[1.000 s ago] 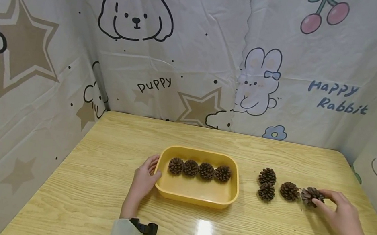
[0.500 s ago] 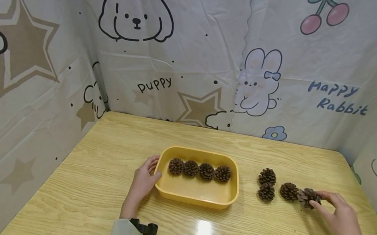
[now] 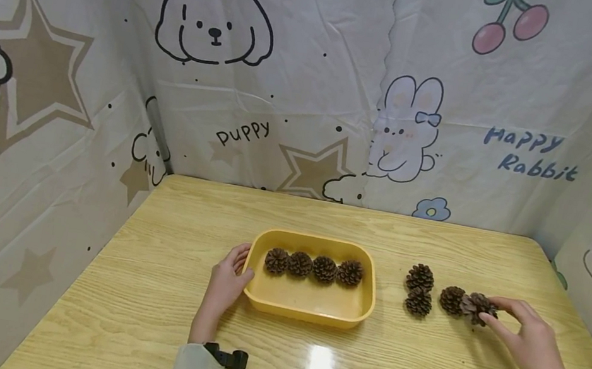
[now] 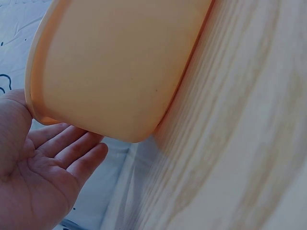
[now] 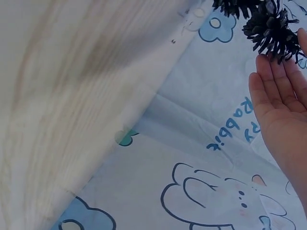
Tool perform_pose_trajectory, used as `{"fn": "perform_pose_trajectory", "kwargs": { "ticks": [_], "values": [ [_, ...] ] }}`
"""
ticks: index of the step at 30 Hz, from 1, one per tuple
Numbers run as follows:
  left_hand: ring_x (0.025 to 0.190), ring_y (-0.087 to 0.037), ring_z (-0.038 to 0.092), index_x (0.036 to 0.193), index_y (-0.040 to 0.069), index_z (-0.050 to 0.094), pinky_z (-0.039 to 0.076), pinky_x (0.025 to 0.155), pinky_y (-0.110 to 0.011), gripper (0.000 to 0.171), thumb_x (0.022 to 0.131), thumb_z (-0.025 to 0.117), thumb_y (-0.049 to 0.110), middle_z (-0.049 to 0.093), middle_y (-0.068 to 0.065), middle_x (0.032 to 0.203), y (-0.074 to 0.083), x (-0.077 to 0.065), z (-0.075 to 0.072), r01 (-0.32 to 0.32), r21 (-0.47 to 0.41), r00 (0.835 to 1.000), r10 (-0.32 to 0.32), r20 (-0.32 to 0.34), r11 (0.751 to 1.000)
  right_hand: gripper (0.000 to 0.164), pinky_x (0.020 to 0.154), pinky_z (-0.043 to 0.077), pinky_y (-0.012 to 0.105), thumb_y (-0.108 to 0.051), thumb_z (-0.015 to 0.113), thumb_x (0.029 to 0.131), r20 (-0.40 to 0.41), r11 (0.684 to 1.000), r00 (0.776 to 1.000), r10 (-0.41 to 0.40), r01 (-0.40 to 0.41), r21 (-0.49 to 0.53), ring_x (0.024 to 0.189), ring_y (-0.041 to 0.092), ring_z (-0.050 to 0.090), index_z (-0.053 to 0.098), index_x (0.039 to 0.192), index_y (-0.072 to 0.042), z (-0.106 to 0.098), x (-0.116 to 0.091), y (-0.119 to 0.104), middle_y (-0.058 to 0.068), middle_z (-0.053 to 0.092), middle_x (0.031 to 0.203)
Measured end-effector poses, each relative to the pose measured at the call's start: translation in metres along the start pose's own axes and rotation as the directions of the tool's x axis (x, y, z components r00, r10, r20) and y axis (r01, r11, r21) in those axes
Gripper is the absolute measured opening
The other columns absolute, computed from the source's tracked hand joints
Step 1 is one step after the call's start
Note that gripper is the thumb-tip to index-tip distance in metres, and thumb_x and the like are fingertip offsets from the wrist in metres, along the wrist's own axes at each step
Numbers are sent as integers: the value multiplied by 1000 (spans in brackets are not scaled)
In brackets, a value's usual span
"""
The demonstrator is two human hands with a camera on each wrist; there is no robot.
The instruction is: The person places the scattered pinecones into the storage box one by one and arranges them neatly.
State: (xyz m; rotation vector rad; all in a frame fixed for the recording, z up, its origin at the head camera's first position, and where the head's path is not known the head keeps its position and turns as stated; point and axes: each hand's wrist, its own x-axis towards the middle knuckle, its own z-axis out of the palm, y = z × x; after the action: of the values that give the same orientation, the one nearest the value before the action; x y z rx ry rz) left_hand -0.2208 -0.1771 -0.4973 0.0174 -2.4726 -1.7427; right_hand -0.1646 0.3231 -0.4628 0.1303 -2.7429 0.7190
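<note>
My left hand point(image 3: 228, 279) holds the left end of a yellow plastic tray point(image 3: 305, 315), thumb at the rim and fingers along the outer side. The left wrist view shows the tray's outer wall point(image 4: 115, 67) beside those fingers. Inside the tray, several brown pine cones point(image 3: 325, 269) stand in a row near the back wall. My right hand point(image 3: 533, 341) pinches a pine cone point(image 3: 477, 308) between thumb and fingers at the right of the table. Close against its left side is another pine cone point(image 3: 452, 300). In the right wrist view the held pine cone point(image 5: 272, 31) sits at the fingertips.
Two more pine cones, a rear one point(image 3: 420, 278) and a front one point(image 3: 419, 302), lie touching between the tray and my right hand. The wooden table point(image 3: 139, 314) meets a printed cloth point(image 3: 311, 85) at its back and sides.
My right hand has moved slightly left with its pine cone, closing the gap to the neighbouring pine cone, which has shifted a little left. My left hand and the tray have stayed put.
</note>
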Motion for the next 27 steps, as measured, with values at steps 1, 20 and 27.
{"fn": "perform_pose_trajectory", "kwargs": {
  "ticks": [1,20,27],
  "values": [
    [132,-35,53,140,1,49,45,115,-42,51,89,56,-3,54,-25,139,0,0,0,0,0,1000,0,0,1000,39,76,48,65,-20,67,92,1,1000,1000,-2,2,-4,104,50,54,60,121,4,0,0,-1,31,58,116],
    [132,-35,53,140,1,49,45,114,-43,51,90,56,-2,54,-25,140,0,0,-1,-6,-10,1000,6,8,1000,40,79,50,68,-23,68,91,32,998,997,-66,65,17,105,47,56,60,123,1,2,10,-29,26,61,117],
    [132,-35,53,140,1,49,45,115,-42,52,89,56,-2,54,-24,139,-1,0,-1,-3,-11,1000,3,6,1000,38,81,51,67,-20,71,89,22,992,993,-118,117,45,104,44,57,63,121,-1,5,15,-40,22,64,115]
  ]
}}
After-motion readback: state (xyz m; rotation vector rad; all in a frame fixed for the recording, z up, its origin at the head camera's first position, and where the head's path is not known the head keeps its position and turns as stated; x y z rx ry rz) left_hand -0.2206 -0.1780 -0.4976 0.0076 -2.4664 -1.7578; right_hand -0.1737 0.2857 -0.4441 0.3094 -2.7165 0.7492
